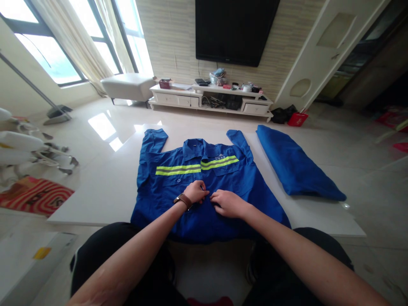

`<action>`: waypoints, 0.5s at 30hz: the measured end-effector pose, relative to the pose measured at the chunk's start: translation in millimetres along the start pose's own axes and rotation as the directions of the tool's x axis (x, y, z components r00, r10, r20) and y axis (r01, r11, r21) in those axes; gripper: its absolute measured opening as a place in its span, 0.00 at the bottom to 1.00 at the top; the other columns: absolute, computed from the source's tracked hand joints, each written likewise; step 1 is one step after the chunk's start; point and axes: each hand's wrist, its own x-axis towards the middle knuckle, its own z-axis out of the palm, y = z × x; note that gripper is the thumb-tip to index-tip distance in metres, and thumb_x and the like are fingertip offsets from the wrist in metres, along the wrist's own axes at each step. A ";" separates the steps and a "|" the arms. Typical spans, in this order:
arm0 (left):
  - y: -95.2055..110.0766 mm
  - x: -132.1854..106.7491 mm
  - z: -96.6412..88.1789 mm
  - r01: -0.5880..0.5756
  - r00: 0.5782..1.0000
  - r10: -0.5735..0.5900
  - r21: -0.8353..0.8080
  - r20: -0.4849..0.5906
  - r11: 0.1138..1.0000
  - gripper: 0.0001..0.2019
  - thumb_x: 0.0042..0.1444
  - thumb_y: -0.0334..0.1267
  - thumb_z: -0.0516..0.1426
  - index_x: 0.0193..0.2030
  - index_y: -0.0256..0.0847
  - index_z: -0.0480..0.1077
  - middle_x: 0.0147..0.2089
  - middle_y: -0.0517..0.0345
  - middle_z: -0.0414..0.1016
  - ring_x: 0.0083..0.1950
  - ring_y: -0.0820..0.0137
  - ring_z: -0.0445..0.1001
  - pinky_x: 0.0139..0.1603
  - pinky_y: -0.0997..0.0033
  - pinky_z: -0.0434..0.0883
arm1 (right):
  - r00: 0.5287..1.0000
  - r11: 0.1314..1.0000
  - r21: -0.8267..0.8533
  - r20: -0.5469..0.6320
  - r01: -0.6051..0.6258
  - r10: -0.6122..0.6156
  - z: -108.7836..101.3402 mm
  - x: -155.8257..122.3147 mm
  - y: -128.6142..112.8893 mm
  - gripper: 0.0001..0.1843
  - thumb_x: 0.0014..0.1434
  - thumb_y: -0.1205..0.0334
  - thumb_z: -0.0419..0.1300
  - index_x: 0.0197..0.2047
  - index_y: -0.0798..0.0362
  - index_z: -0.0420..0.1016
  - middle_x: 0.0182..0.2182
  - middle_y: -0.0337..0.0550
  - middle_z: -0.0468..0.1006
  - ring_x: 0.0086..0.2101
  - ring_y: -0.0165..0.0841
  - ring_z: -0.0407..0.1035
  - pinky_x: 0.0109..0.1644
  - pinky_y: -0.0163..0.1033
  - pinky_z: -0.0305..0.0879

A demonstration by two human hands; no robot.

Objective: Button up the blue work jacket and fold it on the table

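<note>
A blue work jacket (191, 212) with yellow-green reflective strips lies front side up, its collar away from me and its sleeves bent up at both sides. My left hand (196, 192), with a brown-strapped watch on the wrist, pinches the jacket's front edge near the middle, below the chest strips. Just to its right, my right hand (228, 204) has curled fingers on the cloth beside the same front opening. Whatever small part lies between the fingertips is too small to make out. A folded blue garment (296, 163) lies to the right of the jacket.
Under the garments is a low white table (95, 199). A white TV cabinet (181, 100) with clutter stands beyond, near a grey ottoman (127, 87). At the left are a red patterned mat (38, 197) and a long-handled dustpan (59, 112). A red bag (297, 119) sits right of the cabinet.
</note>
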 end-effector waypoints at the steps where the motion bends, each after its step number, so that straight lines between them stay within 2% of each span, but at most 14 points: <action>1: 0.2 0.4 0.7 0.011 1.000 -0.011 0.000 -0.008 1.000 0.08 0.57 0.43 0.61 0.38 0.42 0.69 0.27 0.62 0.80 0.24 0.72 0.78 0.25 0.78 0.67 | 1.000 1.000 -0.002 -0.005 0.002 -0.002 0.7 1.1 -0.4 0.12 0.63 0.67 0.57 0.46 0.57 0.80 0.46 0.51 0.78 0.48 0.37 0.70 0.54 0.41 0.64; 5: 5.7 -2.8 2.0 0.049 0.995 -0.041 0.091 -0.092 0.995 0.09 0.55 0.45 0.61 0.35 0.43 0.70 0.27 0.60 0.80 0.29 0.68 0.80 0.30 0.74 0.69 | 0.998 0.999 0.003 -0.029 -0.049 0.049 2.5 2.9 -11.3 0.12 0.61 0.67 0.57 0.46 0.57 0.79 0.48 0.52 0.79 0.48 0.39 0.71 0.56 0.42 0.66; 7: 9.4 -6.4 1.0 0.055 0.989 -0.030 0.168 -0.147 0.984 0.10 0.55 0.47 0.60 0.35 0.44 0.71 0.29 0.58 0.81 0.32 0.65 0.81 0.33 0.72 0.70 | 0.994 0.996 0.022 -0.067 -0.089 0.090 0.8 -6.9 -23.6 0.14 0.61 0.67 0.58 0.48 0.56 0.79 0.52 0.54 0.78 0.52 0.41 0.70 0.58 0.43 0.66; 9: 11.8 -9.8 -0.7 0.026 0.990 0.005 0.216 -0.141 0.976 0.10 0.56 0.48 0.59 0.36 0.45 0.72 0.30 0.57 0.81 0.34 0.64 0.81 0.36 0.71 0.71 | 0.979 0.991 0.051 -0.159 -0.121 0.128 -1.8 -33.4 -37.2 0.17 0.61 0.66 0.58 0.52 0.54 0.78 0.57 0.52 0.75 0.56 0.42 0.69 0.61 0.46 0.65; 11: 12.2 -12.1 -2.0 -0.053 0.994 0.075 0.252 -0.082 0.966 0.10 0.57 0.49 0.59 0.39 0.45 0.72 0.31 0.57 0.81 0.35 0.64 0.81 0.38 0.70 0.71 | 0.928 0.981 0.085 -0.319 -0.173 0.191 -2.2 -80.9 -46.7 0.19 0.64 0.65 0.56 0.56 0.49 0.76 0.58 0.49 0.75 0.58 0.41 0.68 0.63 0.47 0.65; 12: 11.8 -12.8 -2.2 -0.098 0.991 0.118 0.277 -0.058 0.956 0.11 0.56 0.48 0.59 0.41 0.46 0.73 0.33 0.57 0.81 0.36 0.63 0.81 0.39 0.70 0.71 | 0.878 0.973 0.078 -0.420 -0.219 0.231 -0.3 -112.0 -49.0 0.18 0.64 0.65 0.55 0.56 0.47 0.76 0.57 0.48 0.75 0.57 0.41 0.69 0.62 0.48 0.66; 13: 11.2 -13.2 -1.9 -0.139 0.986 0.161 0.305 -0.046 0.942 0.11 0.55 0.47 0.60 0.42 0.46 0.73 0.35 0.57 0.81 0.39 0.62 0.81 0.40 0.69 0.71 | 0.796 0.954 0.066 -0.536 -0.291 0.280 3.4 -147.0 -50.1 0.17 0.65 0.64 0.54 0.54 0.46 0.76 0.54 0.48 0.77 0.56 0.42 0.70 0.61 0.51 0.67; 14: 10.7 -13.4 -1.2 -0.169 0.980 0.195 0.334 -0.045 0.927 0.11 0.54 0.45 0.60 0.42 0.46 0.73 0.38 0.56 0.82 0.41 0.61 0.81 0.40 0.69 0.71 | 0.687 0.924 0.061 -0.650 -0.379 0.325 9.2 -184.5 -50.8 0.15 0.64 0.62 0.55 0.51 0.46 0.77 0.51 0.49 0.78 0.53 0.44 0.72 0.60 0.54 0.68; 15: 10.4 -13.5 -0.2 -0.183 0.975 0.215 0.357 -0.052 0.916 0.11 0.54 0.44 0.60 0.43 0.47 0.73 0.41 0.54 0.82 0.44 0.60 0.81 0.41 0.68 0.72 | 0.549 0.866 0.083 -0.742 -0.493 0.383 17.1 -222.8 -52.1 0.12 0.63 0.60 0.57 0.47 0.46 0.78 0.47 0.51 0.79 0.51 0.47 0.73 0.59 0.58 0.69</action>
